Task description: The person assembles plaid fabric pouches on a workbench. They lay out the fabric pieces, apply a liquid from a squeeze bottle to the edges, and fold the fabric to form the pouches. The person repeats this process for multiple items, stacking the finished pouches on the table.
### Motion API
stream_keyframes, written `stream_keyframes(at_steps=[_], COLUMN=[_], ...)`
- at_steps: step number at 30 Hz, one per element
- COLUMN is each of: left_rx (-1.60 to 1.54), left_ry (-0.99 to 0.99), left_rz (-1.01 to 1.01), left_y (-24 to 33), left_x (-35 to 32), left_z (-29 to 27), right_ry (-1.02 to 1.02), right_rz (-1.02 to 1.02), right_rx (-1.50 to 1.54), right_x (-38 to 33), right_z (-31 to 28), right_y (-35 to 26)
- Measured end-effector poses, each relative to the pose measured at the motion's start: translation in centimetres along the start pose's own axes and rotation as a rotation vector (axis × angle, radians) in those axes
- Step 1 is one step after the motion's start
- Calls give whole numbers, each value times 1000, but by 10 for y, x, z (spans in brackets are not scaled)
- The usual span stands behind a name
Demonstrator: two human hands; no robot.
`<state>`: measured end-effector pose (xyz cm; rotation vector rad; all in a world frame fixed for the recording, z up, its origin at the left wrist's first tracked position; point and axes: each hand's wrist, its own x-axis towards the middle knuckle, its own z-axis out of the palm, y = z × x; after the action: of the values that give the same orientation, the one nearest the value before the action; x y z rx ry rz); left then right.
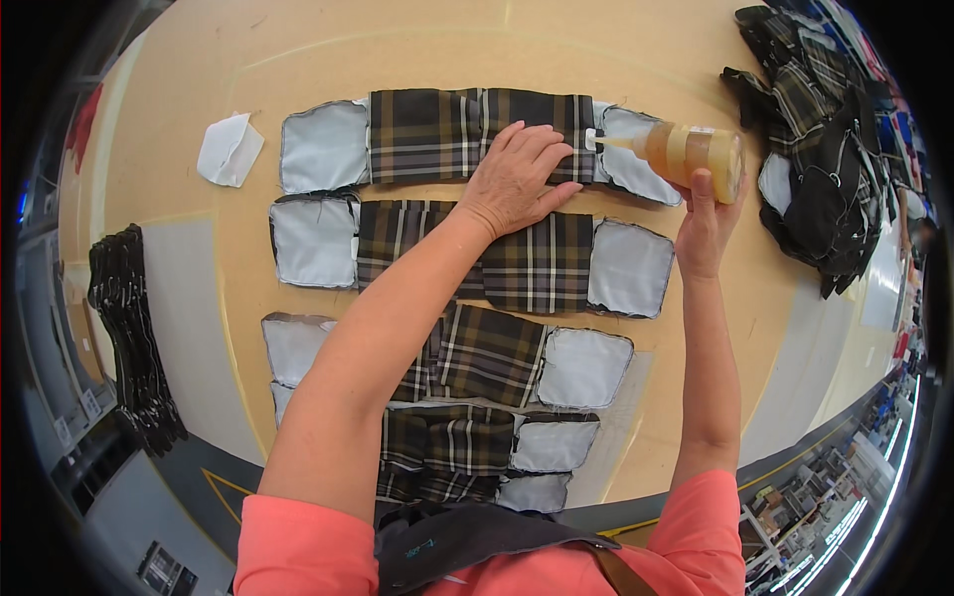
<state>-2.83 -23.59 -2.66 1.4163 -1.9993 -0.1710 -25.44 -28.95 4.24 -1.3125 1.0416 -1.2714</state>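
Observation:
My left hand point(519, 179) lies flat with fingers spread on the farthest plaid fabric piece point(425, 137), its thumb toward the lower edge. A squeeze bottle point(694, 157) of amber liquid is gripped in my right hand point(708, 221), tilted almost level. Its thin nozzle points left, the tip at a small white label point(590, 139) on the plaid's right edge. Whether the tip touches the label, I cannot tell. Pale lining panels point(323, 149) with dark stitched edges extend from both sides of the plaid. A second plaid piece point(542, 263) lies just nearer, partly under my left wrist.
Several more plaid pieces point(492, 353) with pale panels are laid in rows toward me, partly hidden by my left arm. A folded white paper point(231, 149) lies at left. Dark fabric strips point(129, 338) hang over the left table edge. A plaid garment heap point(820, 149) sits at far right.

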Motion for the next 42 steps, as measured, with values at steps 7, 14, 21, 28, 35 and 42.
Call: stream_keyframes(at_steps=[7, 14, 21, 28, 35, 42], left_rx=[8, 8, 4, -18, -174, -121], left_ry=[-5, -6, -2, 22, 56, -153], left_rz=[-3, -3, -11, 0, -86, 261], left_y=[0, 0, 0, 0, 0, 77], left_x=[0, 1, -1, 0, -2, -32], left_z=[0, 1, 1, 1, -6, -26], right_ry=[-35, 0, -33, 3, 97, 244], right_rz=[-81, -119, -97, -101, 126, 325], right_rx=[-156, -156, -183, -122, 297, 1125], right_x=[-7, 1, -5, 0, -6, -31], right_z=[-8, 2, -2, 5, -10, -85], right_y=[1, 4, -3, 1, -20, -56])
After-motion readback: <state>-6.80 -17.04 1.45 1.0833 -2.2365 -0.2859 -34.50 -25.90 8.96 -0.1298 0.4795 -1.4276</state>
